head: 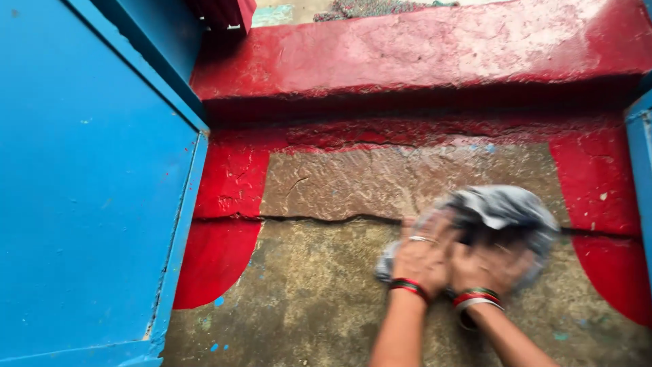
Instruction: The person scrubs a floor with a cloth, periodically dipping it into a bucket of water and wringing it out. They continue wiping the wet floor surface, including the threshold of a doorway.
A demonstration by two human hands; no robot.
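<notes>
Cloth [499, 207], grey, crumpled and soft-folded, blurred by motion, bunched on rough stone floor [326, 285] right of centre, just over dark crack [305, 219] running straight across. Left hand [422, 255] pressed down on cloth's near edge, fingers spread and curled into fabric, thin ring on one finger, red and green bangles [409, 286] at wrist. Right hand [492, 266] just beside, touching left, likewise clutching cloth from above, fingers buried in folds; more bangles, red, green and pale, at that wrist. Floor brownish, pitted, mottled, flecked with small blue paint spots; far slab beyond crack lighter and ridged. Glossy red paint [231, 190] bordering stone in curved shapes at left and right, chipped and uneven. Raised red step [421, 54] across top, thick, lumpy, worn pale in patches, deep shadow beneath lip. Blue metal door [88, 177] filling left side, smooth, flat, framed edge scuffed, standing open near floor's left margin. Sliver of blue frame [642, 177] at right edge.
</notes>
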